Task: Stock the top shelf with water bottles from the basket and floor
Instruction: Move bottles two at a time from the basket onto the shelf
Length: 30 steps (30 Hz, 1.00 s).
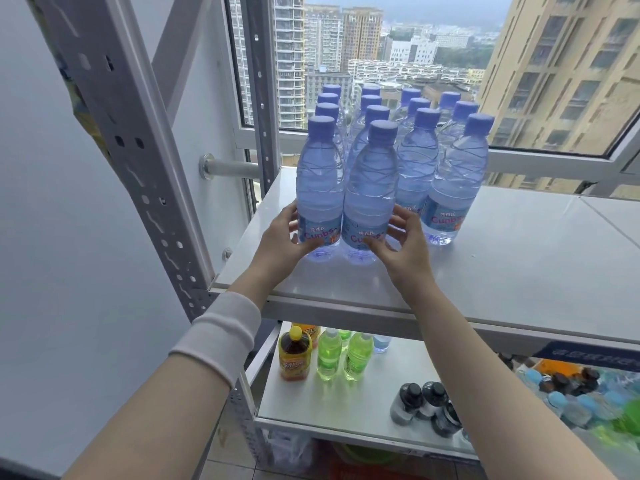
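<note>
White rack's top shelf [502,271] runs along a window; we're looking down over both forearms.

- Nearest: the left forearm has a white sleeve cuff [221,337] on it.
- Lower shelf [363,407], under the arms: brown drink bottle with a yellow cap [294,355], green soda bottles [329,355] beside it, dark-capped bottles [426,403] further right. Blurred heap of blue-capped bottles [571,400] at the right edge.
- Left hand [277,244]: fingers curled round the left side of the front-left water bottle [318,188] at label height, thumb on the front.
- Right hand [403,247]: fingers loosely curved round the right side of the second-column front water bottle [369,202], thumb on its label.
- Those two bottles stand upright on the top shelf, touching each other, near the front-left part of the block.
- Behind and right: the rest of the water bottles [415,161], purple caps, upright, four columns running back toward the window [381,46].
- High-rise blocks beyond the glass.
</note>
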{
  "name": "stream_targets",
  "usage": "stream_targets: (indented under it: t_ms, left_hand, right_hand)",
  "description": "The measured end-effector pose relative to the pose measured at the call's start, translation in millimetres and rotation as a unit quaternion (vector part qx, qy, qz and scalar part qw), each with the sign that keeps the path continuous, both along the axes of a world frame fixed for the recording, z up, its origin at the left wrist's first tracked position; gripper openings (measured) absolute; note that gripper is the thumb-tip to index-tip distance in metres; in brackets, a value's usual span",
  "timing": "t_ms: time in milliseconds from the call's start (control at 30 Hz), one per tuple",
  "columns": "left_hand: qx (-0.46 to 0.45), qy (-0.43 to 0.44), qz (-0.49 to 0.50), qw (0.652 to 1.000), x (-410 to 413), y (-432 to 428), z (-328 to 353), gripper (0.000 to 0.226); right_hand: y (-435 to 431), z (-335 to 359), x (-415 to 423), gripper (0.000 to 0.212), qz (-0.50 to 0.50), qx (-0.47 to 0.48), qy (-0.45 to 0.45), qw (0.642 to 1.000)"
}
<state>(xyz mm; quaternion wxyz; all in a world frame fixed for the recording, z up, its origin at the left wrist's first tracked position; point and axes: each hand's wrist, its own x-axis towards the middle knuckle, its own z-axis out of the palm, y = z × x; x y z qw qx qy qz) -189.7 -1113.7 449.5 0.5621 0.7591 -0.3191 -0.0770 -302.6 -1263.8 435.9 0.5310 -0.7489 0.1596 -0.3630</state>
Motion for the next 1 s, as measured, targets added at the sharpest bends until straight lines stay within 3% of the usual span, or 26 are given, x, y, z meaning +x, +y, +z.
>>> stream_targets:
  t_ms: [400,533,700,1000]
  left_hand:
    - [0.015,0.018,-0.010,1.000,-7,-3,-4,0.069]
    - [0.058,-0.003,-0.003,0.998,-13,3,-8,0.078]
    - [0.097,-0.103,0.040,0.989,-46,16,-12,0.066]
    - [0.212,-0.217,0.038,0.952,-145,39,-29,0.068]
  right_hand:
    - [11,6,-6,0.064,0.002,0.014,0.050,0.999]
    - [16,6,-17,0.066,-0.036,-0.013,0.093,0.995]
    - [31,-1,-47,0.061,-0.092,-0.116,0.132,0.980]
    - [58,-17,-145,0.058,-0.079,-0.307,0.182,0.931]
